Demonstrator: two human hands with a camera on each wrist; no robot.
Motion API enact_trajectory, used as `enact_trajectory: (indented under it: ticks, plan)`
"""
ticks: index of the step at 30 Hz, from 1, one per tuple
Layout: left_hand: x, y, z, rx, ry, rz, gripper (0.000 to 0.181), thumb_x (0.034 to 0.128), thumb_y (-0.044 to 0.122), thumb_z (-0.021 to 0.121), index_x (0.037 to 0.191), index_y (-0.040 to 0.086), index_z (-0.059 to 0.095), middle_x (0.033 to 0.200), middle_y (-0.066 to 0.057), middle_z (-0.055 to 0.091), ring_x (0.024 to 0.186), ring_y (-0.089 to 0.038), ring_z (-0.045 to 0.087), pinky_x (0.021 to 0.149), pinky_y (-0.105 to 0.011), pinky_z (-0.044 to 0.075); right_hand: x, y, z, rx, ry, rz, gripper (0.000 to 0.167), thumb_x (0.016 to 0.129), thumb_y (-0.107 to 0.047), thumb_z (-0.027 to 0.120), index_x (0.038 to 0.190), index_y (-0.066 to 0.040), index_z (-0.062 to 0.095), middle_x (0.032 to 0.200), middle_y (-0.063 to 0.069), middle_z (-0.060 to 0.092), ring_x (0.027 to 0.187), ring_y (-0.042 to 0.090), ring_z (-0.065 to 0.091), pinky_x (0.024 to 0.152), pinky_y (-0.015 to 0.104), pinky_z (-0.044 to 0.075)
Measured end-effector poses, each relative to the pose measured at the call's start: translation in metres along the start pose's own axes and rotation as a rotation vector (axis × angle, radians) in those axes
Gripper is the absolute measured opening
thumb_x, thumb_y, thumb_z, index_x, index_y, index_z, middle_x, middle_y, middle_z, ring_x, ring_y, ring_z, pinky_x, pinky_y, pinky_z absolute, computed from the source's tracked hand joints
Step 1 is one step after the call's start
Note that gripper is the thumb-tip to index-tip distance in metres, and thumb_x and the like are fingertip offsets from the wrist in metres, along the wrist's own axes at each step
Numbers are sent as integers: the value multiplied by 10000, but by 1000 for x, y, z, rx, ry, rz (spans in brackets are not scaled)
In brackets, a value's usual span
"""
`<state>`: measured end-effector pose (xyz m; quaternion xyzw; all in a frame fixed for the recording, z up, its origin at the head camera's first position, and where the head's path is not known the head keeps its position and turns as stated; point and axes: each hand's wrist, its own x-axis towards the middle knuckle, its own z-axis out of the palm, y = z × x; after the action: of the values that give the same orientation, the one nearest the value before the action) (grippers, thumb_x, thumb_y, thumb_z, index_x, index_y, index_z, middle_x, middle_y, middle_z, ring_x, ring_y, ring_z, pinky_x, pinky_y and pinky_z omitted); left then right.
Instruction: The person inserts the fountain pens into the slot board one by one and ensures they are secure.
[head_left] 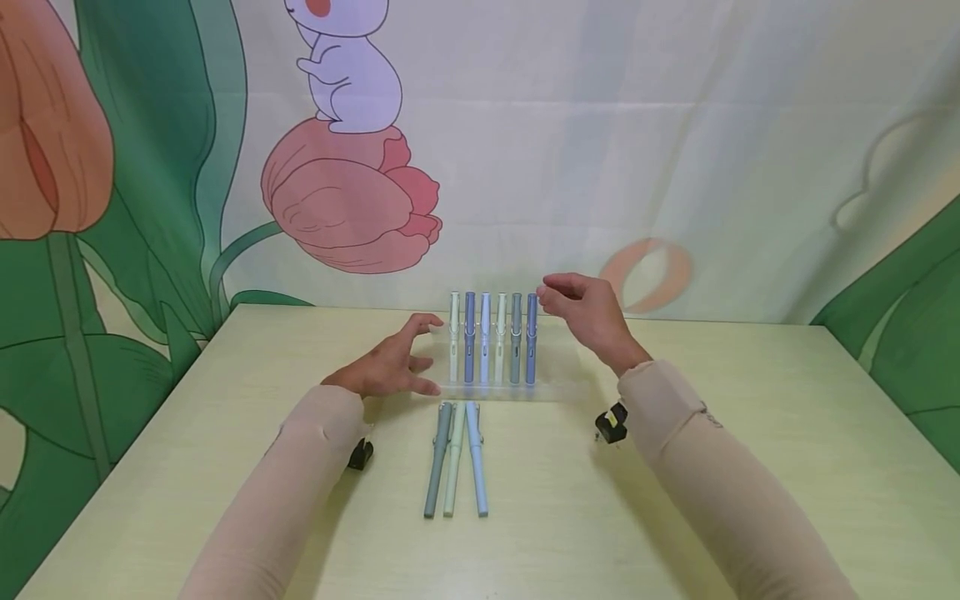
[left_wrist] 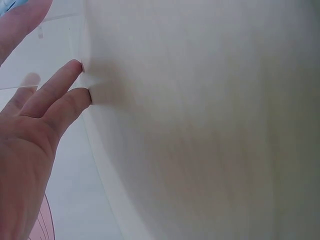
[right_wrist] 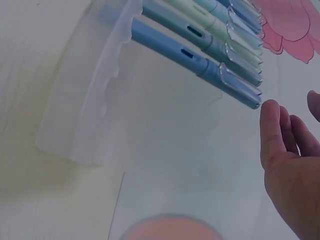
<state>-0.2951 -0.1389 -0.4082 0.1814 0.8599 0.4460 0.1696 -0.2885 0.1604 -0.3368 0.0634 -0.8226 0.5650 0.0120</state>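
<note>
Several capped pens stand in a row in a clear plastic pen rack, among them a dark blue pen at the right end and a pale pen at the left end. My left hand is at the rack's left end with its fingers spread; whether it touches the rack is hard to tell. In the left wrist view two fingertips reach the tabletop. My right hand is raised beside the cap of the dark blue pen, fingers extended, holding nothing. The right wrist view shows a small gap between fingertips and cap.
In front of the rack lie three more pens: a grey-green pen, a pale green pen and a light blue pen. The light wooden table meets a printed curtain behind the rack.
</note>
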Motion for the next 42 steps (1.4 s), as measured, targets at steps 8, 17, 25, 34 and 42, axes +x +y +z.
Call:
enact_trajectory:
  ticks: [8,17,25,34,42]
  plan:
    - [0,0,0,2,0,-13,999,785,22,841,1487,301,186,1635,-156,133,1347,-411,465,1090,-547,384,-14,-5,8,33,-42,16,394,993,-206,645,1318,14,607,1180,186,670,1084,351,673,925,315,544]
    - [-1,0,0,-1,8,-14,997,781,7,840,1486,288,195,1632,-150,151,1341,-414,470,1078,-542,401,-29,-4,27,14,-125,42,369,989,-225,653,1280,2,642,1119,158,704,1063,366,679,953,384,534]
    - [-1,0,1,-8,3,-6,990,783,24,845,1480,304,199,1631,-140,149,1348,-407,465,1095,-550,377,-36,5,39,17,-171,70,363,979,-216,667,1266,8,651,1165,187,694,1051,357,684,958,413,530]
    - [0,-1,1,-14,-3,-6,976,787,39,845,1461,346,209,1635,-132,145,1353,-404,460,1092,-554,379,-43,14,50,0,-179,99,310,973,-168,672,1198,44,674,1083,208,708,980,353,700,880,359,569]
    - [0,0,0,-22,1,1,987,779,14,844,1467,332,212,1636,-136,146,1348,-410,462,1072,-537,409,-47,20,61,7,-201,115,285,955,-150,693,1154,54,687,977,147,723,916,321,717,837,355,585]
